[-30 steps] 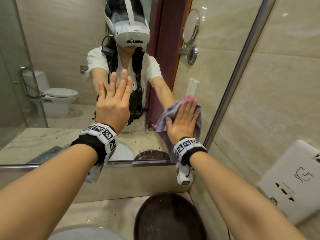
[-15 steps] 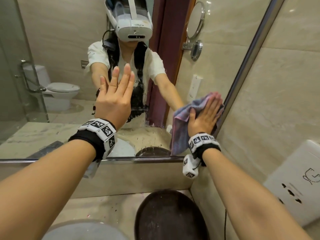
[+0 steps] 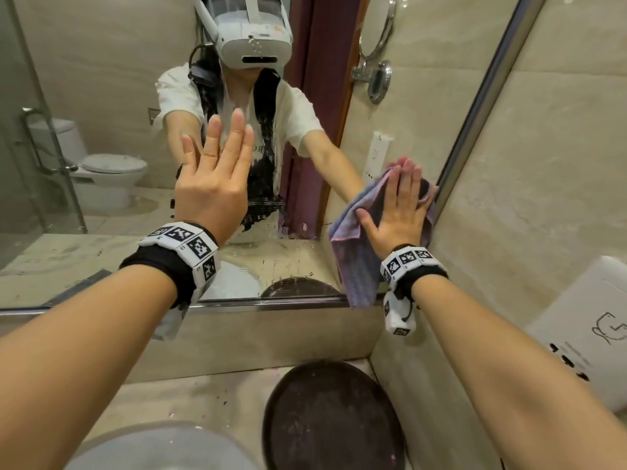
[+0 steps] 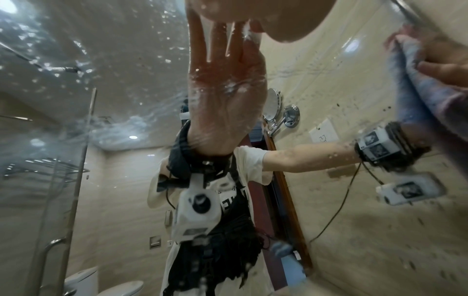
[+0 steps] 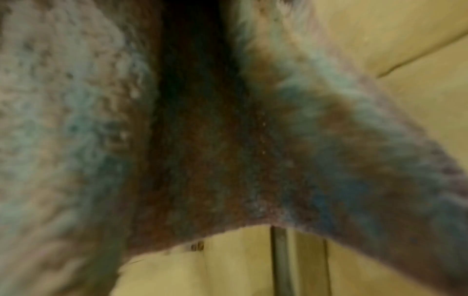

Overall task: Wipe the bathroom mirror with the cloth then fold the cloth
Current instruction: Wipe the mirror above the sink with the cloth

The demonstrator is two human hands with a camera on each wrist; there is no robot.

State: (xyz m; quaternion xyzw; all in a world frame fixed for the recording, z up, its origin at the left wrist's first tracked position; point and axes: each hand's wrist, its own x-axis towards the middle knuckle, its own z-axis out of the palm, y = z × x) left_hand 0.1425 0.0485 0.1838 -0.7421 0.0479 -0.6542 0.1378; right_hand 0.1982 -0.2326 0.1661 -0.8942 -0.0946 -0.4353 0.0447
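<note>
The wet, streaked bathroom mirror (image 3: 112,79) fills the wall ahead. My right hand (image 3: 400,205) lies flat with straight fingers on a purple-blue cloth (image 3: 353,252) and presses it to the glass by the mirror's right frame. The cloth's lower end hangs past the mirror's bottom edge. In the right wrist view the cloth (image 5: 228,140) fills the picture, blurred. My left hand (image 3: 217,178) is flat on the glass left of centre, fingers straight and together. The left wrist view shows that palm mirrored in the mirror (image 4: 329,80), with the cloth (image 4: 418,84) at the far right.
A dark round tray (image 3: 332,418) lies on the stone counter (image 3: 176,398) below the mirror, with a white basin (image 3: 159,446) at its left. A white wall dispenser (image 3: 583,334) sticks out on the right wall. The metal mirror frame (image 3: 481,96) runs up beside my right hand.
My right hand has slid the cloth rightwards and upwards across the glass to the mirror's right frame. My left hand stayed flat on the mirror.
</note>
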